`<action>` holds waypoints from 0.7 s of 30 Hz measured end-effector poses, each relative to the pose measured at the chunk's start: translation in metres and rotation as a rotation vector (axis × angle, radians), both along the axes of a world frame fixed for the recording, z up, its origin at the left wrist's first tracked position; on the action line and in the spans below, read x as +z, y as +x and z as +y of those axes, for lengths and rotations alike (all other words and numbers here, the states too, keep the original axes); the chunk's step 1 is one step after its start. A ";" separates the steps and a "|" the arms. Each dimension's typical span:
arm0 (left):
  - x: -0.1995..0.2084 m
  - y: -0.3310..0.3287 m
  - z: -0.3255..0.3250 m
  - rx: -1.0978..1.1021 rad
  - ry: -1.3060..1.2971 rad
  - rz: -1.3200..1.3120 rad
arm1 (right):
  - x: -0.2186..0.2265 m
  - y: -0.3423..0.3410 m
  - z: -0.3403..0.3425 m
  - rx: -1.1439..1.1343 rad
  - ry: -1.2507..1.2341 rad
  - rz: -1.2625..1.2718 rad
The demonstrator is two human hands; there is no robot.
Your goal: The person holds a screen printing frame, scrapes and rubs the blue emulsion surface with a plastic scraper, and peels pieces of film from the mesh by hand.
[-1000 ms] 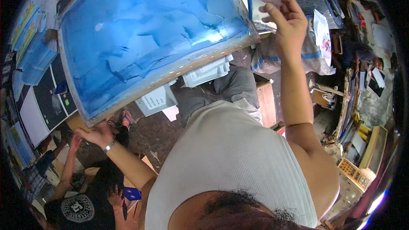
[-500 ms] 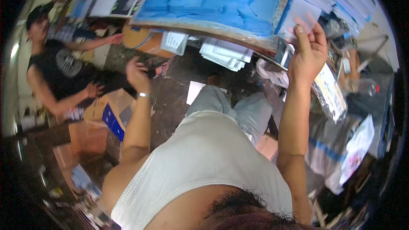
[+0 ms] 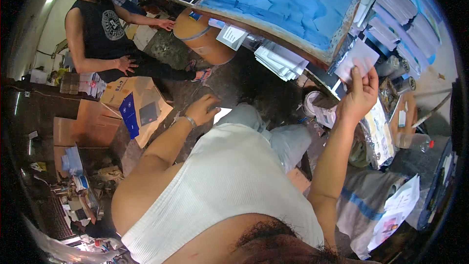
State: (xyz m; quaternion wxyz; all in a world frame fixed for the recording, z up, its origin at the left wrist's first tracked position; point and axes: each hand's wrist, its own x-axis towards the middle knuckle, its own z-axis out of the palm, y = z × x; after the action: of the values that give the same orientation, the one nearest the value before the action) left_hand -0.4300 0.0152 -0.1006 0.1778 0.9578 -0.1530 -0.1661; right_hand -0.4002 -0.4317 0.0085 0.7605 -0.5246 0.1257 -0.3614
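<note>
Our right hand (image 3: 360,85) grips a pale, flat piece (image 3: 362,55) between thumb and fingers; the piece juts out just above the hand, a dark blue edge along its left side. Up and to the left of that hand we see a large framed screen (image 3: 288,7), its surface streaked with blue, and below the screen, left of the hand, a stack of pale folded sheets (image 3: 278,61). Right of the hand and lower down lies a clear bottle (image 3: 413,142) with a red cap; further below is a grey sack (image 3: 361,200) with a blue stripe.

Our left hand (image 3: 202,110) is empty, its fingers loosely bent, a metal band (image 3: 190,121) at the wrist. Left of it stands an open cardboard box (image 3: 129,88); above it, a brown drum (image 3: 210,46). A co-worker (image 3: 90,29) in black is up and to its left, one hand near the drum.
</note>
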 end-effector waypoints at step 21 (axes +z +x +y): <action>0.018 0.280 0.099 0.090 -0.551 -0.144 | 0.027 0.058 0.051 -0.516 -0.463 0.538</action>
State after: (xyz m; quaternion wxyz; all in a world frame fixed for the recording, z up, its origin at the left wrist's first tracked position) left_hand -0.1504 0.1139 -0.0827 0.4272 0.8885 -0.1621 -0.0416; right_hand -0.3420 -0.3810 0.0359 0.4477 -0.7081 0.3620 -0.4088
